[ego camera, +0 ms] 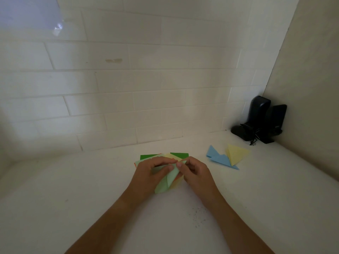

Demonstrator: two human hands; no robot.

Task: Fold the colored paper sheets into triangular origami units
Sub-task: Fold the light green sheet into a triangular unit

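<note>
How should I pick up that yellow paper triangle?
Pinch the yellow triangle by its wide right corner, coming from the right. That corner lies free on the counter, while its lower left tip overlaps the blue triangles.

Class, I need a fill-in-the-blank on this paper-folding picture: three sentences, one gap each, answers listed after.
1. Both hands, left and right, hold a light ____ sheet.
2. Beside the blue units lies a folded unit coloured ____.
3. The speakers in the corner are ____ in colour.

Answers: green; yellow; black
</note>
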